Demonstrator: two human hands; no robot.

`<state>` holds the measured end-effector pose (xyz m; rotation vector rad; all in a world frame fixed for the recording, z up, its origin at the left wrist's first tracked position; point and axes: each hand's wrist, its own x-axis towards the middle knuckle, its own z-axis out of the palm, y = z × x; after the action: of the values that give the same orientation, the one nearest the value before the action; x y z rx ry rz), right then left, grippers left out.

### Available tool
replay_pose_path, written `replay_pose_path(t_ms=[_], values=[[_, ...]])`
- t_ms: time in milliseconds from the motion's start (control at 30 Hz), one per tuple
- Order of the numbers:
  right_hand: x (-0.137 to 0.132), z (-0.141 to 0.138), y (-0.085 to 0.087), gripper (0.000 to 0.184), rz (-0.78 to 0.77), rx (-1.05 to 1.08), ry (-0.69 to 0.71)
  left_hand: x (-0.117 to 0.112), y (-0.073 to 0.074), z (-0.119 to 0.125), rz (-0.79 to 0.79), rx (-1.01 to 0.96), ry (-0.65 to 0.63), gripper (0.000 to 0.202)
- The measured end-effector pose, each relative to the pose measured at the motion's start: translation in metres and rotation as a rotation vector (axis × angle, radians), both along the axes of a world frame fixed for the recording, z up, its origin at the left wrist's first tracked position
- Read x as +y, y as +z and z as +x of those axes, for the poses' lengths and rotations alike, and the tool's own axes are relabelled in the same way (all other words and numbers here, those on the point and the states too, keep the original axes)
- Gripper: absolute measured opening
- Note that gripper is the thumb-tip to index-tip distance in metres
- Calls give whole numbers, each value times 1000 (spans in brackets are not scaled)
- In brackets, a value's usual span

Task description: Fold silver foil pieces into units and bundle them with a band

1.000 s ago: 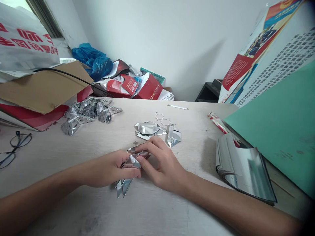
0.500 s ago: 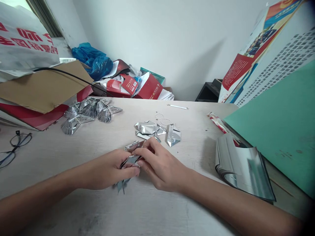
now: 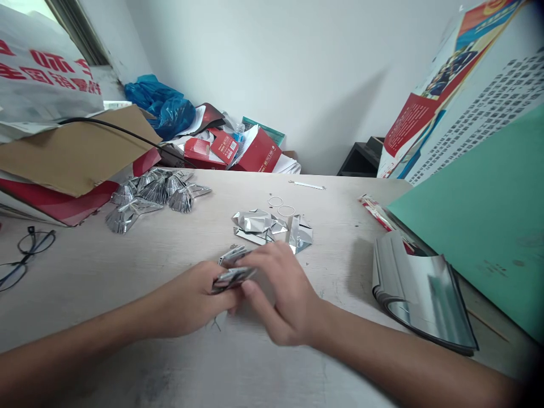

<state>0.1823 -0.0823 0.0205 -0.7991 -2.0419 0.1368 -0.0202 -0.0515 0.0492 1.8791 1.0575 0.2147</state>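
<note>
My left hand (image 3: 191,300) is closed around folded silver foil paper (image 3: 232,279), its layers tilted up between thumb and fingers just above the table. My right hand (image 3: 280,294) has its thumb and fingertips at the right end of the same foil paper, pinching it; the fingers are slightly blurred. Some foil behind the right fingers is hidden. Beyond the hands lie several flat folded foil pieces (image 3: 257,221), with another foil piece (image 3: 301,233) to their right. At the back left sits a cluster of pleated, fan-ended foil shapes (image 3: 157,187).
Two thin white rings (image 3: 286,211) and a white strip (image 3: 308,185) lie farther back on the table. A stack of silver sheets (image 3: 425,294) rests at right beside a green board (image 3: 480,226). Eyeglasses (image 3: 25,260) and a cardboard flap (image 3: 80,147) are at left.
My right hand has shifted slightly toward me, its fingers now straighter over the foil paper. The foil in my left hand has tilted, and its lower tails are mostly out of sight.
</note>
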Motion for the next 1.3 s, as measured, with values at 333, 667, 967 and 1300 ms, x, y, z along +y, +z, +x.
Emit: replay_pose_path(t_ms=[333, 667, 967, 1300], values=[[47, 25, -22, 62, -623, -5, -761, 40, -23, -15, -281, -365, 396, 53], [32, 43, 2, 96, -474, -392, -554, 31, -10, -3, -233, -214, 476, 50], [-10, 23, -3, 55, 196, -480, -58, 14, -16, 9, -550, -536, 489, 43], [-3, 33, -8, 46, 295, -375, -17, 14, -2, 3, -616, -481, 460, 26]])
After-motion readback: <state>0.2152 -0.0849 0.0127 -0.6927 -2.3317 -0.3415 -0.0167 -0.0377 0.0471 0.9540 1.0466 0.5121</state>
